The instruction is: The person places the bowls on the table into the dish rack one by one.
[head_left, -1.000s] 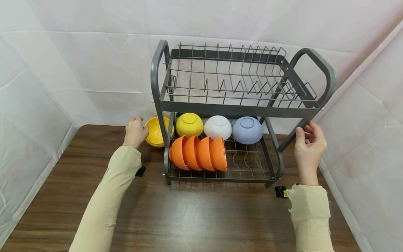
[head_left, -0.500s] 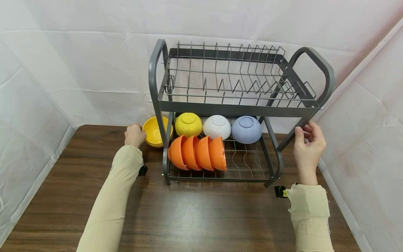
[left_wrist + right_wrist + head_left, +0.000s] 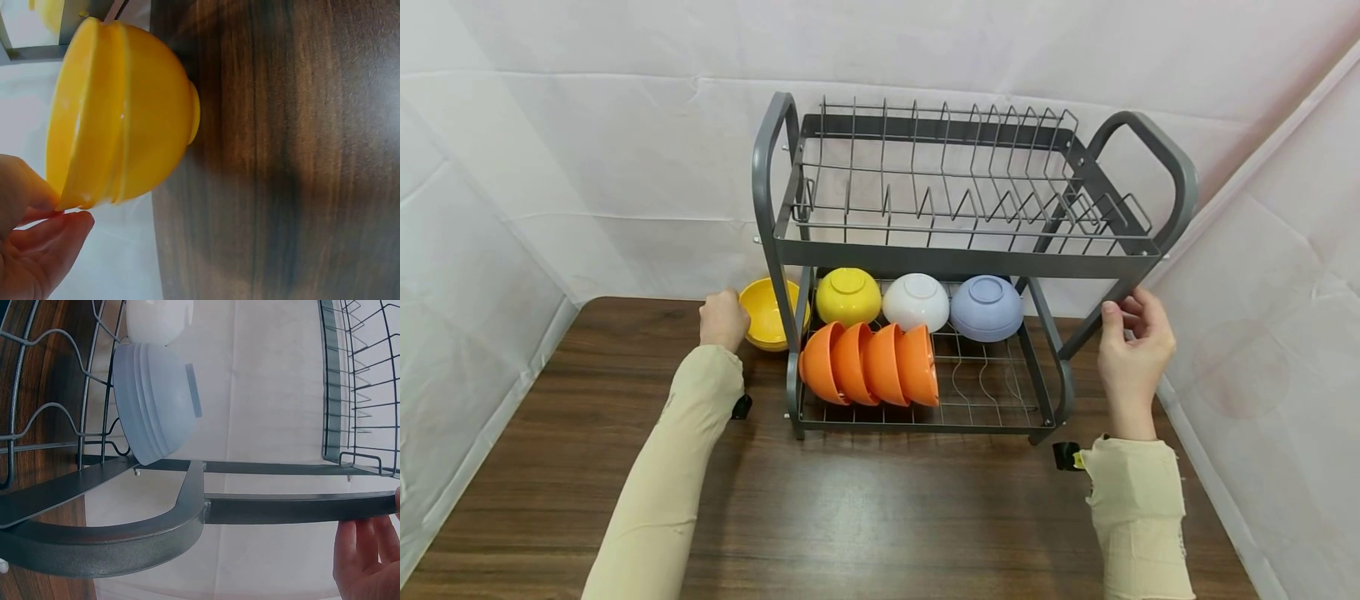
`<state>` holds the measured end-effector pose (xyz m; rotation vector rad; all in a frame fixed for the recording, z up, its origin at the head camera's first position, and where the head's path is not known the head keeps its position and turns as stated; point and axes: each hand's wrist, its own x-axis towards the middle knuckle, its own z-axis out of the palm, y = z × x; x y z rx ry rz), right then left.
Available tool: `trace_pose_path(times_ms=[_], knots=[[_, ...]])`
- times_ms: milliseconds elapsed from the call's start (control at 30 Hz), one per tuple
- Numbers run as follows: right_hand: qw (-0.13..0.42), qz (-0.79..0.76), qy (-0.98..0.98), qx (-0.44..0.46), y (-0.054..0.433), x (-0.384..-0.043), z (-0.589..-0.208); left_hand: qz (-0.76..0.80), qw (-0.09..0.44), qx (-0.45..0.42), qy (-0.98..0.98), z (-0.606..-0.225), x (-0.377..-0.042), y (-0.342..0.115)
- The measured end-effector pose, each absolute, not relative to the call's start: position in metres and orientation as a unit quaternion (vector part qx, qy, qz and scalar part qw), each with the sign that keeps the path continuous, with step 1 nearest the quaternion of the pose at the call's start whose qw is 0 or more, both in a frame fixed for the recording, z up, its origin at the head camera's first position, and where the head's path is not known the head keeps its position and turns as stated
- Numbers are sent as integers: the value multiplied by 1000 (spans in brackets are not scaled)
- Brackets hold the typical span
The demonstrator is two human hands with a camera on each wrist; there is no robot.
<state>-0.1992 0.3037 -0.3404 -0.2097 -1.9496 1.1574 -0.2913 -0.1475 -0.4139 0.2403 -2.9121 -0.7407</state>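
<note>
My left hand [image 3: 724,320] pinches the rim of a yellow bowl [image 3: 765,315] on the table, just left of the dish rack [image 3: 967,261]. In the left wrist view, thumb and fingers meet at the edge of this yellow bowl [image 3: 144,112]; a second rim line suggests two nested bowls. On the other side, my right hand [image 3: 1137,342] holds the rack's right front post, thumb in front and fingers behind. The right wrist view shows those fingers [image 3: 369,550] against the dark post [image 3: 300,508].
On the lower tier, upside-down bowls stand at the back: yellow [image 3: 848,297], white [image 3: 917,302] and lavender [image 3: 987,309]. Several orange bowls [image 3: 883,364] lie tipped in a row before them. The brown table [image 3: 850,508] meets white cloth walls [image 3: 587,150].
My left hand's fingers have closed from a looser pose onto the yellow bowl's rim. The right hand keeps its hold on the post. The whole view shifts slightly left.
</note>
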Motion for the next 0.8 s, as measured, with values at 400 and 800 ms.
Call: trace_pose_path(times_ms=[400,800], knots=[[416,468,-775,-82,305,-199,-340,-238,99,92,-962,-404,-291,-144],[418,462,-777,-87,303,-199,-339,-252,167,96,-948,-381,-270,-162]])
